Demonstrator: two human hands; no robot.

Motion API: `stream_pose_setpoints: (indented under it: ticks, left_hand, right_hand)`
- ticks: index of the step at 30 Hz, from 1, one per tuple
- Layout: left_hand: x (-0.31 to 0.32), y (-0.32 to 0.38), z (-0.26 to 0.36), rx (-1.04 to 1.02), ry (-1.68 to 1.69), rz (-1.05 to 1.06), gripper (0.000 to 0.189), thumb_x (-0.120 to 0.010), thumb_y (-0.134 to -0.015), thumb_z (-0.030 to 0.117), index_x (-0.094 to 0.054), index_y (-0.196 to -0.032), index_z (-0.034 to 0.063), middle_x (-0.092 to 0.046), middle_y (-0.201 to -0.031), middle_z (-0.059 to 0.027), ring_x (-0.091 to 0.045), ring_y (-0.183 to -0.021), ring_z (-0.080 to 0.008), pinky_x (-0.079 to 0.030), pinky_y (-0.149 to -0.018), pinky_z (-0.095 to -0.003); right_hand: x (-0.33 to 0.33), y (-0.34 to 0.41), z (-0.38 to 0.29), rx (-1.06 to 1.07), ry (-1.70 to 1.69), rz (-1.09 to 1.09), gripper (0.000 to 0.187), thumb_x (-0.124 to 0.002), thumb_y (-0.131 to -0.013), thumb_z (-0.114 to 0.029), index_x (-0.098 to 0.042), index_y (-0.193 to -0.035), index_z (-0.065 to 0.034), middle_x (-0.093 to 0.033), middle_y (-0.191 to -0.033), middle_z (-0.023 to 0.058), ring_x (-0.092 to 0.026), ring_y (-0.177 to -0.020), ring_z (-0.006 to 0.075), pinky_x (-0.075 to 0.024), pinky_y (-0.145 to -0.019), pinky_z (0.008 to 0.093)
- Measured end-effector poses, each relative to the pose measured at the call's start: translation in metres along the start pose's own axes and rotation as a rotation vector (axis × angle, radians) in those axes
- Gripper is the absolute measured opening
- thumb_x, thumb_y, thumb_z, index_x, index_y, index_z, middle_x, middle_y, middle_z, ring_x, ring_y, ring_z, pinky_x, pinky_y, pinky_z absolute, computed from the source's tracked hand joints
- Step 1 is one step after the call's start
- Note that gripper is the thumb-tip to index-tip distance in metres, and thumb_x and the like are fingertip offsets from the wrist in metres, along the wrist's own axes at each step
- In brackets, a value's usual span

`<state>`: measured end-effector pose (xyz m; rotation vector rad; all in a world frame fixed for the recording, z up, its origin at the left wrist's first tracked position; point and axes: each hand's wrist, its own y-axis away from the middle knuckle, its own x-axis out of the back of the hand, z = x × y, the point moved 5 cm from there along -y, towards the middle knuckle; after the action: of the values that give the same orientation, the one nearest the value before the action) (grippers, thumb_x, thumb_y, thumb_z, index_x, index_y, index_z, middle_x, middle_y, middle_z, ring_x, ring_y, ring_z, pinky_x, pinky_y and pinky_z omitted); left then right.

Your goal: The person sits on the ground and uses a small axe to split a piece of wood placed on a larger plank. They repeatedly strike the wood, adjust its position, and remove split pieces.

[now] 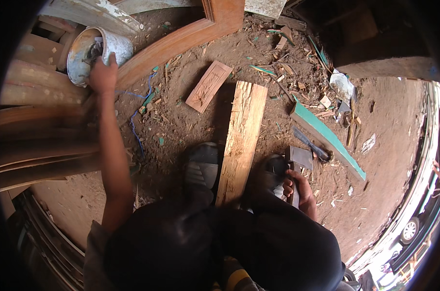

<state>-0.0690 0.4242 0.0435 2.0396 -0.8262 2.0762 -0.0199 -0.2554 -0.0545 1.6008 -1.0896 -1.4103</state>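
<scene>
My left hand (104, 74) is at the rim of a tilted, paint-stained bucket (123, 47) at the upper left, its thumb raised; the fingers are partly hidden, so their hold is unclear. Dark pieces lie inside the bucket. My right hand (300, 189) grips the handle of a hatchet with a flat metal head (300, 157), beside my right shoe. A rough-hewn wooden plank (243, 134) lies lengthwise between my feet. Beyond it, on the dirt, is a small carved wooden panel (209, 86).
A green-painted wood strip (325, 136) and a dark chisel-like tool (309, 142) lie to the right. A wooden frame (169, 42) crosses the upper left. Stacked boards (45, 156) stand at the left. Chips and blue string (134, 125) litter the dirt floor.
</scene>
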Motion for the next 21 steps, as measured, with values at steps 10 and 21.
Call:
stream_pose_setpoints:
  ticks: [10, 21]
  left_hand:
    - [0.021, 0.042, 0.012, -0.233, 0.048, 0.056, 0.032, -0.058, -0.092, 0.029, -0.061, -0.114, 0.0061, -0.066, -0.109, -0.0183, -0.058, -0.109, -0.0363, -0.038, -0.099, -0.0495]
    - [0.038, 0.067, 0.034, -0.297, -0.079, -0.044, 0.041, -0.061, -0.087, 0.025, -0.055, -0.12, 0.0022, -0.061, -0.113, -0.0183, -0.054, -0.112, -0.0357, -0.038, -0.101, -0.0469]
  right_hand:
    - [-0.002, -0.001, 0.004, 0.04, 0.032, 0.0, 0.02, -0.063, -0.091, -0.032, -0.055, -0.096, -0.0147, -0.045, -0.065, -0.0016, -0.044, -0.047, 0.012, -0.0395, -0.044, 0.0267]
    - [0.004, -0.002, 0.009, 0.023, -0.01, 0.082, 0.018, -0.053, -0.099, -0.034, -0.061, -0.103, -0.0182, -0.044, -0.065, -0.0031, -0.041, -0.046, 0.0117, -0.0383, -0.043, 0.0278]
